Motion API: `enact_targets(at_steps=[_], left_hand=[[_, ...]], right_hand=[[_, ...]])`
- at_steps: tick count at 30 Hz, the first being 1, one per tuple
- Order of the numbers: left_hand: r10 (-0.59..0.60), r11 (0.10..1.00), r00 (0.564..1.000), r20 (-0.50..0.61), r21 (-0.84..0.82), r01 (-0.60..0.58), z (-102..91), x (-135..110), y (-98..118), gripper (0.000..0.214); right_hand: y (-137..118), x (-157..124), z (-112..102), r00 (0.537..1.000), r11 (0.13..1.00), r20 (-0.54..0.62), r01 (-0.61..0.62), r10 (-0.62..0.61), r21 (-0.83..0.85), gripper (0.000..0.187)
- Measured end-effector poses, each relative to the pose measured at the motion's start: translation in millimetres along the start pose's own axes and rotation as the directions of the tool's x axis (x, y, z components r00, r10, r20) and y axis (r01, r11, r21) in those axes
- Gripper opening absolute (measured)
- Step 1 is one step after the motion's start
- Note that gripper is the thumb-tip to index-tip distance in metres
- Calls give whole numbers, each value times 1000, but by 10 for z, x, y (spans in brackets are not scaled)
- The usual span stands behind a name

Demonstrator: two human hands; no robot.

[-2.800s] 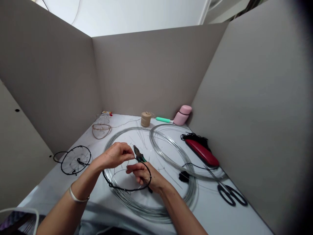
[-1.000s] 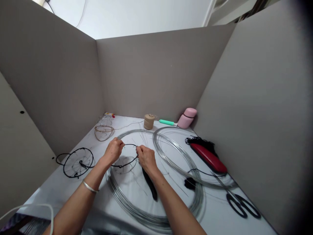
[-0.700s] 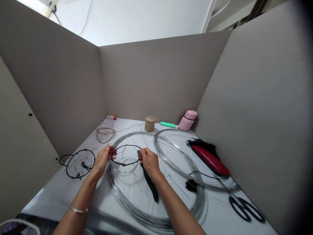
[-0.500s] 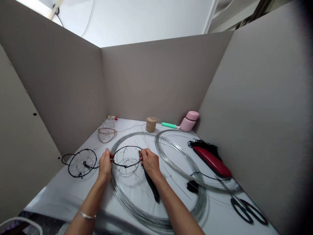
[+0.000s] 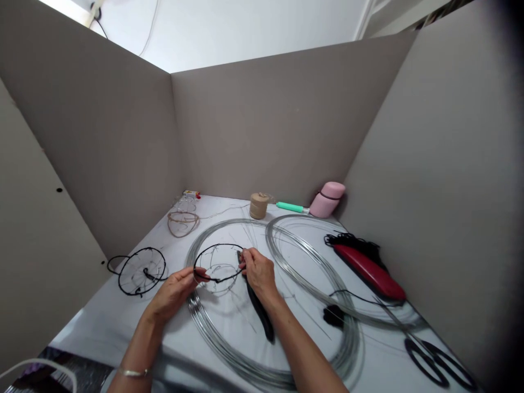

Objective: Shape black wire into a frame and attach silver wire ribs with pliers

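Note:
A black-wrapped wire ring [image 5: 216,244] with thin wire strands forming a basket shape below it is between my hands. My left hand [image 5: 177,290] reaches around the ring's left side, fingers closed on it under the rim. On the right side, my right hand [image 5: 259,273] pinches the rim. Dark-handled pliers [image 5: 260,312] run beneath my right hand, their tip showing past the fingers; whether the hand also grips them I cannot tell. Under the ring, a large coil of silver wire [image 5: 200,322] lies on the white table [image 5: 110,333].
To the left lies another black-wrapped wire frame [image 5: 142,271]. Behind it is a twine-wrapped frame [image 5: 182,218]. A twine spool [image 5: 258,207], green-handled tool [image 5: 290,207] and pink flask [image 5: 327,200] stand along the back. Rightward are a red case [image 5: 368,271], black cord [image 5: 333,315] and scissors [image 5: 426,355].
My left hand has turned and slid inward, its fingers now under the ring's left rim instead of upright beside it. My right hand keeps its hold. The whole view has shifted slightly.

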State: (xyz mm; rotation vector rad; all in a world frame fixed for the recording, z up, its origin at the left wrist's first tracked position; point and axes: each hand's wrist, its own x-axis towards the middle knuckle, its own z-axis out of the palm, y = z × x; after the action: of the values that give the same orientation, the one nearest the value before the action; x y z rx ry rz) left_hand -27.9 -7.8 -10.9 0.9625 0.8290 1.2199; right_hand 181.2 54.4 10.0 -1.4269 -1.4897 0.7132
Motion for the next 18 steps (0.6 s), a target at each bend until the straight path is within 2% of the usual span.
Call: enact_targets(at_steps=[4, 9, 18], left_hand=[[-63, 997, 998, 26, 56, 62, -127, -19, 33, 38], [-64, 958, 996, 59, 284, 44, -143, 37, 11, 40], [-51, 903, 998, -38, 425, 62, -119, 80, -59, 35]], right_hand=[[-9, -8, -21, 1000, 1000, -2, -13, 13, 11, 31], [-37, -24, -22, 1000, 1000, 4, 2, -2, -2, 29], [69, -31, -22, 998, 998, 9, 67, -67, -7, 33]])
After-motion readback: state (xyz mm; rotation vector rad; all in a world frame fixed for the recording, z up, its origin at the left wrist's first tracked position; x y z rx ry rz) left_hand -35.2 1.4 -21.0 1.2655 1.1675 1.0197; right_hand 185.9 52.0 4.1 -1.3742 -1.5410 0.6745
